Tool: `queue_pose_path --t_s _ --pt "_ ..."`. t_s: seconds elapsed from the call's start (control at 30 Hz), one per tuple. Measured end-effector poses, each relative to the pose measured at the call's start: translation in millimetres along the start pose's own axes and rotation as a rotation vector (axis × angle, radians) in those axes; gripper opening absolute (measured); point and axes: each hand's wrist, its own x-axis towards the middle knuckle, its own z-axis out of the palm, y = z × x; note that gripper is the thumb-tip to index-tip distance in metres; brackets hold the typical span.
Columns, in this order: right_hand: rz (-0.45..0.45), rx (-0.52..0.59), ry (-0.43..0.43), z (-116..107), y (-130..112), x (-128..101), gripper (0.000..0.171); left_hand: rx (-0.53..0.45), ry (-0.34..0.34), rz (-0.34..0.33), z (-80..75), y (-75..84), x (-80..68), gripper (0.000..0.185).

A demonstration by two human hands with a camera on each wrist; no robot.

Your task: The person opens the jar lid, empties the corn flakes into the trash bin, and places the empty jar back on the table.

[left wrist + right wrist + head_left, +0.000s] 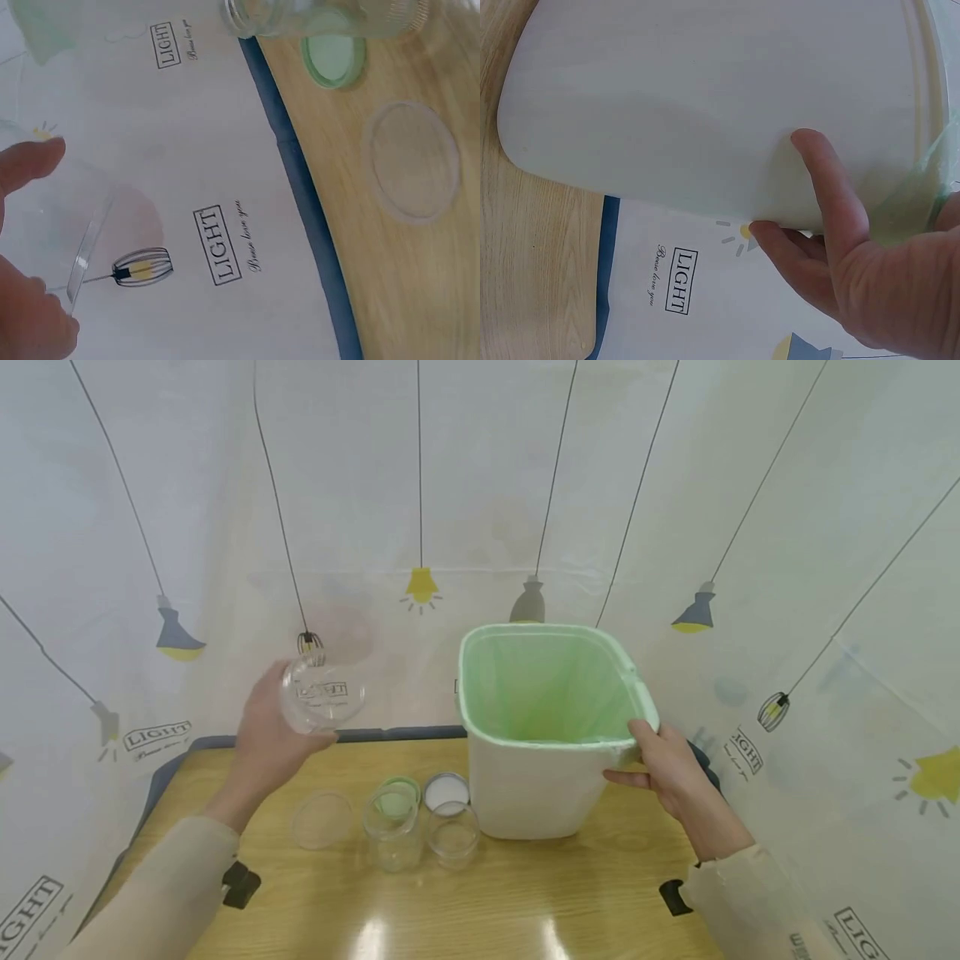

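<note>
My left hand (262,743) holds a clear round plastic container (324,695) above the table's back left, thumb and fingers on either side of it. In the left wrist view only part of that container shows at the left edge. My right hand (670,767) grips the white trash bin (528,789) at its right front corner, near the rim. The right wrist view shows the thumb (829,176) against the bin's wall. A pale green liner bag (547,681) lines the bin and folds over its rim.
Left of the bin on the wooden table (510,902) stand a tall clear jar (396,852) and a shorter clear jar (453,845). Behind them lie a green lid (334,56) and a white lid (447,790). A clear disc-shaped lid (322,820) lies further left. Lamp-printed sheeting surrounds the table.
</note>
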Motion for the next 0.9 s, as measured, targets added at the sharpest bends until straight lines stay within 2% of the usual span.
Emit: queue_pose_path --t_s 0.07,0.23,0.47,0.6,0.7,0.9 --pt "-0.001 0.001 -0.002 0.3 0.0 0.0 0.055 -0.054 -0.034 -0.039 -5.2 -10.2 -10.7 0.112" --pt "-0.003 -0.003 -0.012 -0.2 -0.2 0.1 0.055 -0.140 -0.120 -0.088 -14.2 -37.4 -37.3 0.116" --pt "0.007 0.000 -0.011 -1.3 -0.5 0.6 0.056 -0.161 -0.296 -0.213 -17.9 -68.4 -78.3 0.121" --pt "0.007 0.000 -0.009 -1.1 -1.0 0.2 0.056 -0.201 -0.366 -0.210 -11.4 -85.8 -102.2 0.115" --pt "0.007 0.007 -0.011 -1.0 -0.7 0.3 0.056 -0.192 -0.406 -0.206 -4.0 -97.8 -119.2 0.110" --pt "0.003 0.014 -0.013 -1.1 0.3 0.7 0.056 -0.150 -0.426 -0.201 14.9 -114.5 -142.9 0.111"
